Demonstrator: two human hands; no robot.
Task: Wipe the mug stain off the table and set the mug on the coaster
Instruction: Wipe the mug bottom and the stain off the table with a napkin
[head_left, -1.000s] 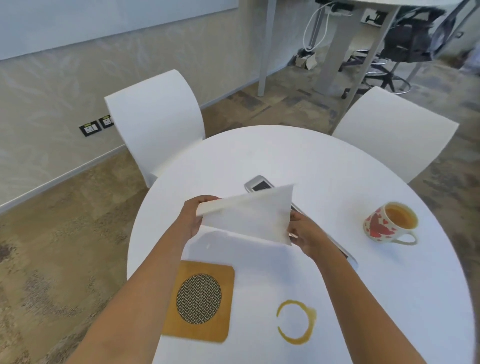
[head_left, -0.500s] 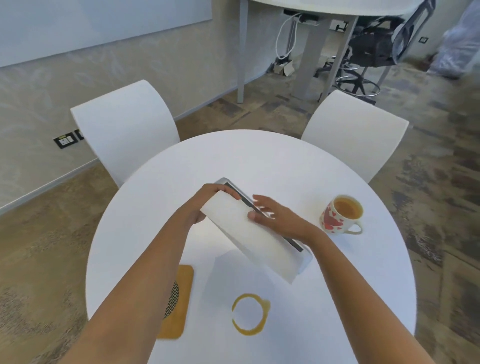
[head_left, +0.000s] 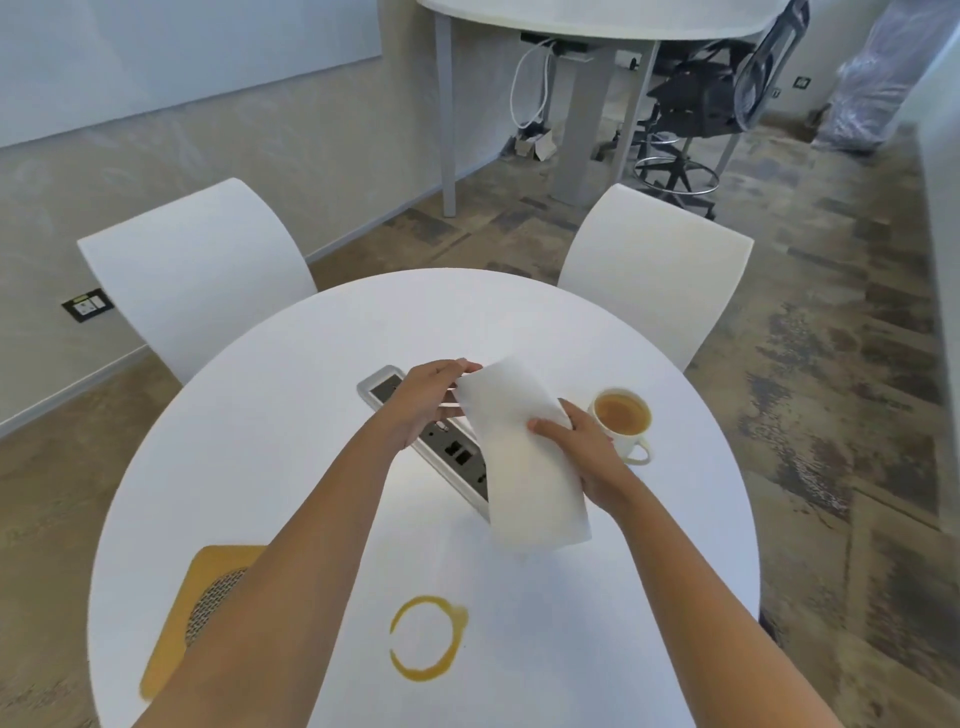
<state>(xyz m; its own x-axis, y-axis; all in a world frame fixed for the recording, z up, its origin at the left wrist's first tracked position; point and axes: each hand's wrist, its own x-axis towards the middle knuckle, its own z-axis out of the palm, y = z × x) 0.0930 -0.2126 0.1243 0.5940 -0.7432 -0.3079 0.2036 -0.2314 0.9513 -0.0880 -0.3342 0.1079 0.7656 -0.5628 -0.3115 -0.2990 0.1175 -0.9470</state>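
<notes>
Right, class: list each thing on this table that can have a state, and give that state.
Mug: upright, filled with a brown drink, not on the coaster.
Stain: unwiped ring on the table.
Coaster: bare, partly hidden by the left forearm.
Paper towel: folded, held above the table by left hand and right hand.
Socket panel: nothing plugged in.

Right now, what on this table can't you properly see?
- Coaster: partly hidden by the left forearm, head view.
- Socket panel: its near end covered by the paper towel.
- Mug: its side hidden behind the right hand.
</notes>
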